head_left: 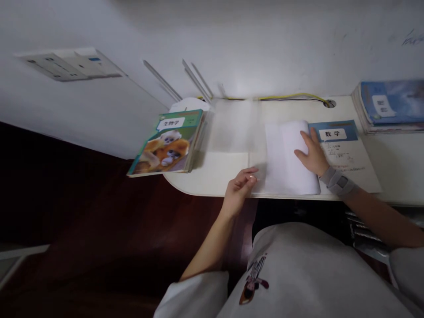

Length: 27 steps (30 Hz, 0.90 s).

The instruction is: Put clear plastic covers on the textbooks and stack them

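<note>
A blue-and-white textbook lies on the desk with its cover folded out to the right and a white page showing. My right hand rests on it with the fingers spread, a grey band round the wrist. Left of the page, my left hand pinches the edge of a clear plastic sheet near the desk's front edge. Another translucent stretch of film spreads over the desk behind and to the left; whether both are one piece is unclear.
A stack of books with a green monkey cover overhangs the desk's left end. More blue books sit at the right. Behind are a white router with upright antennas and a yellow cable along the wall.
</note>
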Each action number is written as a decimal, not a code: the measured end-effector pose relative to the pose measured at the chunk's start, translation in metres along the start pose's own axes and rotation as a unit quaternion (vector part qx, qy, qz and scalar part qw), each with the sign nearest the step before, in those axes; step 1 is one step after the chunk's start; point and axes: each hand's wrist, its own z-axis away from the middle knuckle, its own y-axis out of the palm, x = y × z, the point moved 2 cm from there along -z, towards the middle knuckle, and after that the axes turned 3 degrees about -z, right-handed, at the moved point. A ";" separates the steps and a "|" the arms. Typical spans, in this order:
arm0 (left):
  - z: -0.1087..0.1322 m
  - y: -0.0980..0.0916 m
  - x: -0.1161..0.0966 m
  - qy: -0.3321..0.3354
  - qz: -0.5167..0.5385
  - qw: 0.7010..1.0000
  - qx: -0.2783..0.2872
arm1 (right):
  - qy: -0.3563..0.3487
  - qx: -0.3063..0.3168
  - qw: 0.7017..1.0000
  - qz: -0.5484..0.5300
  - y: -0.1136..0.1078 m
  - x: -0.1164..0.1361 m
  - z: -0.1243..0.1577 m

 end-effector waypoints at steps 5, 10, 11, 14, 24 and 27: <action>0.020 0.014 -0.014 0.094 -0.285 0.946 -0.122 | 0.010 -0.002 1.000 0.006 0.011 0.009 0.000; 0.036 0.077 -0.046 0.336 -0.388 0.858 -0.030 | 0.032 0.039 0.998 0.032 0.007 -0.001 -0.023; 0.035 0.088 -0.049 0.361 -0.393 0.846 -0.018 | 0.037 0.045 0.998 0.035 0.005 -0.006 -0.031; 0.025 0.104 -0.047 0.385 -0.401 0.831 -0.016 | 0.035 0.034 0.998 0.036 0.001 -0.018 -0.053; 0.027 0.105 -0.025 0.368 -0.412 0.833 -0.019 | -0.016 0.063 0.991 0.113 0.003 -0.014 -0.055; 0.028 0.105 -0.026 0.353 -0.397 0.847 -0.009 | -0.055 0.083 0.987 0.126 0.003 -0.008 -0.050</action>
